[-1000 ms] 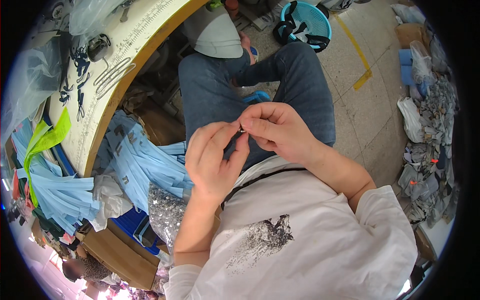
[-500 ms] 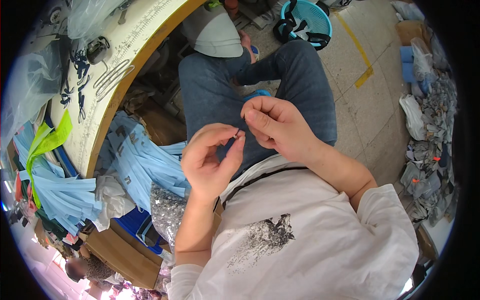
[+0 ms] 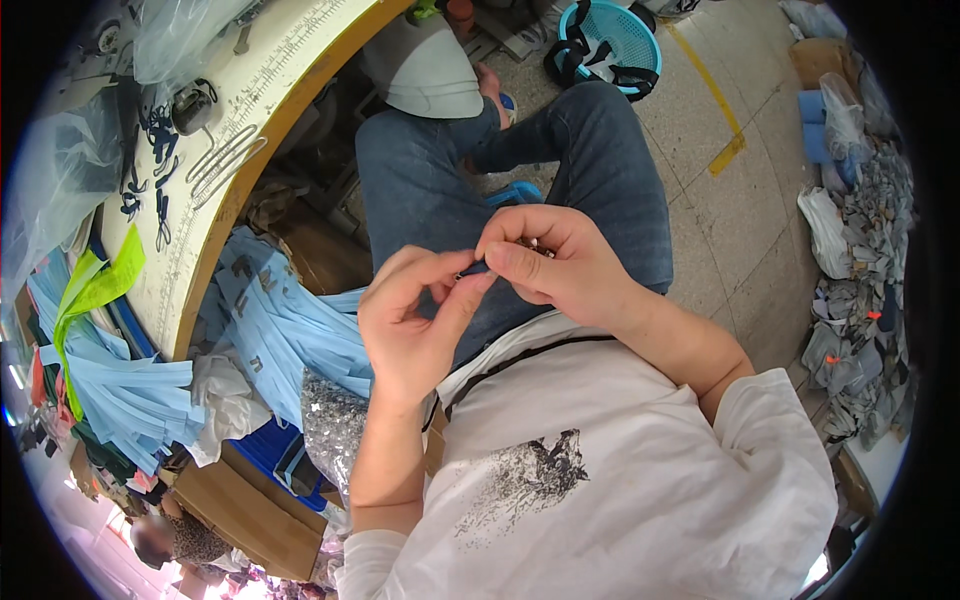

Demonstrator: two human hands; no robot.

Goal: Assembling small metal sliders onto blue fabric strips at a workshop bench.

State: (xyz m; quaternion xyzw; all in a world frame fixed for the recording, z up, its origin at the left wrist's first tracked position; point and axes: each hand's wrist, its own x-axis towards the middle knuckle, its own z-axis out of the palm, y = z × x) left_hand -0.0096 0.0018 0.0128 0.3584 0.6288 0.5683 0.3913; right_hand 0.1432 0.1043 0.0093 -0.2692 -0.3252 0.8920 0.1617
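The small dark piece (image 3: 474, 268) is between the fingertips of the two hands, above the lap. The left hand (image 3: 405, 320) has it from the eight o'clock side, with thumb and forefinger pinched on it. The right hand (image 3: 560, 265) comes from the three o'clock side, and its thumb and forefinger close on the other end, so the hands are together at the tips. In the curled fingers of the right hand, some small shiny pieces (image 3: 537, 246) are showing.

Half a second earlier the hands were apart, with a visible gap between them; now they meet. The shiny pieces in the right hand, which did not show then, are now seen.

The fingers cover a big part of the dark piece, so its exact shape I cannot tell. Behind the hands are the jeans (image 3: 425, 190). Counting from the hands, the curved edge of the table (image 3: 265, 105) is at ten o'clock, bearing a bent wire (image 3: 225, 165) and dark cords (image 3: 160, 130). Light blue strips (image 3: 285, 335) hang between eight and nine o'clock. A clear bag (image 3: 333, 425) is at half past seven, a blue basket (image 3: 636, 45) at one, and grey scraps (image 3: 865, 290) at three.
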